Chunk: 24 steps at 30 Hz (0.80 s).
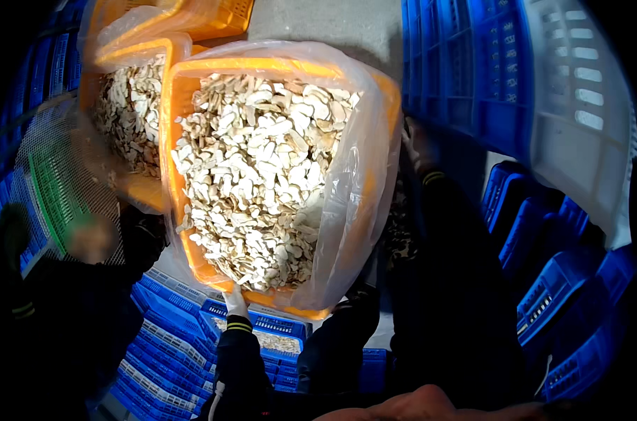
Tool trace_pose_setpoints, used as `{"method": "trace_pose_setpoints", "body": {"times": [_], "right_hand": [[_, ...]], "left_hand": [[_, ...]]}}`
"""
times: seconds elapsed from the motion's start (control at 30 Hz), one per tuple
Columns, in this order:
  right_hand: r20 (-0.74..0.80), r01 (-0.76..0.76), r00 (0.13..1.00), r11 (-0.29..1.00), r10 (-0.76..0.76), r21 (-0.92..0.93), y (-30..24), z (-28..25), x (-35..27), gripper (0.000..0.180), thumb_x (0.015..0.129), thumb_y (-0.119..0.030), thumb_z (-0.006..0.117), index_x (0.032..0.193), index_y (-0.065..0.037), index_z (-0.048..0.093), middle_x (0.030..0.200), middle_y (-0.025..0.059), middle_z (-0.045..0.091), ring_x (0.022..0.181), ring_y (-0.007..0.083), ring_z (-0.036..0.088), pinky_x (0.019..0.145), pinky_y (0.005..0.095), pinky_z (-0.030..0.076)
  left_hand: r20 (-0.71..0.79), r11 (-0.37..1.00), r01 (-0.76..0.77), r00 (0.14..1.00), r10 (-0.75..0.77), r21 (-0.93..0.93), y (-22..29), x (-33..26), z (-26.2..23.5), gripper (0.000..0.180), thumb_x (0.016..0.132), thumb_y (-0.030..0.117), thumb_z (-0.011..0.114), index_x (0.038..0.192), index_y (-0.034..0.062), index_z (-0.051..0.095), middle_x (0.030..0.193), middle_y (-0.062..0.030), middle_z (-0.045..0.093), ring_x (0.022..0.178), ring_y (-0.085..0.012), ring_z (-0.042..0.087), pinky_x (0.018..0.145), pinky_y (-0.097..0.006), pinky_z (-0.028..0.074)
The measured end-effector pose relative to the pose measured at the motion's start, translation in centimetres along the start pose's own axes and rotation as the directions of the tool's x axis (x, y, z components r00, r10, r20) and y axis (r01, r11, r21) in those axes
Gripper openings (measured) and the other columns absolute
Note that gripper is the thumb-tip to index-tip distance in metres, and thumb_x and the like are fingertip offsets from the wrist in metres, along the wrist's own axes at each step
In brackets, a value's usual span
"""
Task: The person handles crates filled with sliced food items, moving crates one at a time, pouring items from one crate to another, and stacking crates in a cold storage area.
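Head view: left hand gripping the near rim of an orange crate, fingers seemingly hidden. Beyond the crate's right side, the right hand sits in shadow; I cannot tell its grip.

no lettering can be read; no numbers either

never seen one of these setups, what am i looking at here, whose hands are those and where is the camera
There's no machine: this single picture comes from a camera worn on a person's head, looking down, and its wide lens bends straight edges. Their left hand holds the near rim of an orange crate. The right hand is at its right side, with the grip hard to see. Clear plastic lines the crate, which holds a heap of pale slices. Blue crates are stacked around.
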State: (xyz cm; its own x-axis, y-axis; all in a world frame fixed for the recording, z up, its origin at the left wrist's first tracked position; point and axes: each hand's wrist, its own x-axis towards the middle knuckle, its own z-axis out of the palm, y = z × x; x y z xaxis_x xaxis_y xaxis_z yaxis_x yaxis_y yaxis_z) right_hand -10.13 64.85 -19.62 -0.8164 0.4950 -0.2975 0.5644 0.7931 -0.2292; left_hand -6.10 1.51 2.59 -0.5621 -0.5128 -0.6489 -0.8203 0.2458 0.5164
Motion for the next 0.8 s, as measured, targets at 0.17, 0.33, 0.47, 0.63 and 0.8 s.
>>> {"method": "trace_pose_setpoints", "body": {"times": [0.17,0.33,0.47,0.63,0.8], "right_hand": [[-0.030,0.050,0.999,0.974,-0.045,0.219,-0.1,3.0,1.9,0.030,0.094,-0.031,0.050,0.109,-0.007,0.061,0.106,0.0156,0.064,0.099,0.0294,0.060,0.088,0.0388,0.047],[0.396,-0.476,0.866,0.265,0.305,0.838,4.5,-6.7,-3.3,0.029,0.092,-0.032,0.061,0.104,-0.006,0.062,0.089,0.0043,0.065,0.070,0.0098,0.060,0.065,0.0256,0.050],[0.157,-0.147,0.898,-0.056,0.411,0.988,-7.4,-25.4,-9.7,0.019,0.090,-0.010,0.064,0.107,-0.002,0.060,0.092,0.0069,0.064,0.070,0.0087,0.059,0.063,0.0228,0.050],[0.102,0.006,0.964,0.402,-0.247,0.915,-14.9,-32.4,-20.8,0.047,0.088,-0.026,0.063,0.126,0.000,0.053,0.101,0.0167,0.064,0.094,0.0252,0.062,0.085,0.0322,0.048],[0.412,-0.442,0.880,0.093,0.236,0.892,-7.1,-14.6,-32.2,0.042,0.094,-0.028,0.054,0.128,-0.003,0.053,0.119,0.0150,0.061,0.107,0.0289,0.060,0.093,0.0343,0.047]], "left_hand": [[-0.013,0.996,0.015,1.000,-0.014,0.092,-1.2,0.3,-3.3,0.029,0.093,0.016,0.054,0.119,0.0050,0.050,0.092,-0.0075,0.061,0.079,-0.0209,0.063,0.063,-0.035,0.056],[0.007,0.997,0.074,0.997,-0.074,0.002,0.6,-0.1,-0.1,0.034,0.090,0.015,0.058,0.123,0.0085,0.049,0.102,-0.0086,0.060,0.082,-0.0229,0.063,0.067,-0.039,0.055],[0.007,0.999,-0.046,0.999,0.046,0.025,-1.5,1.4,-4.4,0.039,0.090,0.014,0.055,0.127,0.0127,0.043,0.110,-0.0106,0.056,0.090,-0.0273,0.061,0.068,-0.042,0.055],[0.045,0.974,0.199,0.980,-0.195,-0.105,-0.1,2.8,0.4,0.037,0.088,0.016,0.059,0.121,0.0015,0.049,0.105,-0.0156,0.060,0.086,-0.0316,0.062,0.068,-0.047,0.055],[0.334,0.852,-0.135,0.941,-0.049,0.506,-1.1,6.2,-4.5,0.035,0.088,0.023,0.057,0.117,0.0034,0.054,0.110,-0.0164,0.059,0.098,-0.0321,0.061,0.081,-0.048,0.053]]}}
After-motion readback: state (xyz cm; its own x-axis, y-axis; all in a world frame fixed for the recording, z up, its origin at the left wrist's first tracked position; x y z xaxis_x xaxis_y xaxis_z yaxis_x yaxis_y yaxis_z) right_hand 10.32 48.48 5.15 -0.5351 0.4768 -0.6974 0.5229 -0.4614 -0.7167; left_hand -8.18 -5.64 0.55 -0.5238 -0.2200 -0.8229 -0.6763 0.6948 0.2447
